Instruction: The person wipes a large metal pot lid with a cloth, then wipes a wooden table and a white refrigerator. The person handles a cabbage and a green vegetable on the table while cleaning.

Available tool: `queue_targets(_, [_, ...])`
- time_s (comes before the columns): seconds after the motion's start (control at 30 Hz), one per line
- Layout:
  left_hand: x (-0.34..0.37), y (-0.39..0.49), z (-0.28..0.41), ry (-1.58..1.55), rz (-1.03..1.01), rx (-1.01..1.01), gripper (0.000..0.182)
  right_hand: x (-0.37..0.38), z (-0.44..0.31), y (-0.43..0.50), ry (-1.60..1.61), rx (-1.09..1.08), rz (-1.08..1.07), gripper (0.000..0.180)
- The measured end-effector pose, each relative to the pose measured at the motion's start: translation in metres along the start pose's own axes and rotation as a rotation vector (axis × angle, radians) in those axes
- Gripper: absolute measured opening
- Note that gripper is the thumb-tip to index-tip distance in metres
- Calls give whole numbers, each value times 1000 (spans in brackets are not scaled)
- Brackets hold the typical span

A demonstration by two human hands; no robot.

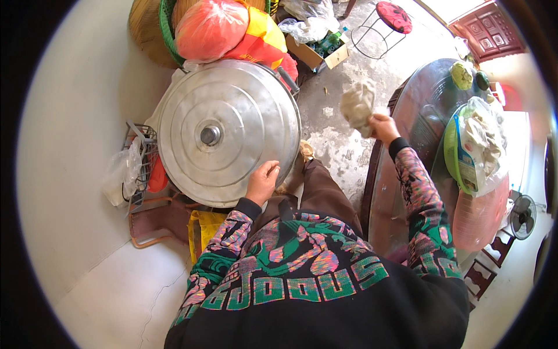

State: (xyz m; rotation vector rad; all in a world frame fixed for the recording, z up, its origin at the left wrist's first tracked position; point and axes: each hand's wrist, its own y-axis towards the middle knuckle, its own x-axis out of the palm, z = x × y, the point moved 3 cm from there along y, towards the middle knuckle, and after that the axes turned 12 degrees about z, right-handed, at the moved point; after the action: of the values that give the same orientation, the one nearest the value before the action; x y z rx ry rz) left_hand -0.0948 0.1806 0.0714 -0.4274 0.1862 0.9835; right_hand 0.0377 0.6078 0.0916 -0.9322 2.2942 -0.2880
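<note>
My right hand (384, 128) pinches a crumpled beige cloth (358, 104) by its lower edge. The cloth hangs in the air over the concrete floor, left of the dark oval table. My left hand (262, 182) is loosely curled over the lower right part of a large round metal lid (255, 152); nothing shows in it. Whether its fingers touch the lid is not clear. A short cylindrical knob (210, 135) stands up from the lid's middle. The lid hides what lies under it.
A red plastic bag (211, 30) sits beyond the lid, beside a cardboard box (301, 50) of bottles and a red-topped stool (394, 17). On the table (407, 131) stands a green basket (451, 148) with bagged cloth. A wire rack (141, 161) and a brown chair (161, 220) are at left.
</note>
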Motion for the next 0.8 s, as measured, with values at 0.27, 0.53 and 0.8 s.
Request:
queue_targets(0.27, [8, -27, -19, 29, -65, 20, 23, -22, -3, 17, -33, 116, 105, 16])
queue_targets(0.53, [0, -30, -16, 39, -22, 2, 25, -17, -20, 20, -166, -12, 0, 24])
queue_targets(0.8, [-5, -33, -17, 67, -69, -57, 28, -6, -39, -3, 251, 90, 24, 16])
